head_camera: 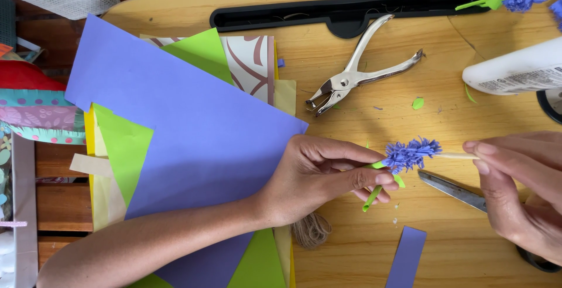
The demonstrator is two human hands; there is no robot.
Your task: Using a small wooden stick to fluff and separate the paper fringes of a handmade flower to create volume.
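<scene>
Wooden worktop (374, 253), pale grain, littered with small green and purple paper scraps. Left hand (319, 174) closed on the green stem of a purple paper flower (410, 154), held just above the worktop near its front edge. Right hand (521, 188) pinches a thin pale stick (456, 156) entering the flower head; fingers curled. Scissors (453, 191) lie under the right hand. Metal hole punch (354, 74) rests toward the back, before a black tray (281, 14). Purple paper sheet (193, 130) overlaps green sheets at the left edge. White glue bottle (515, 71) lies at the right edge.
</scene>
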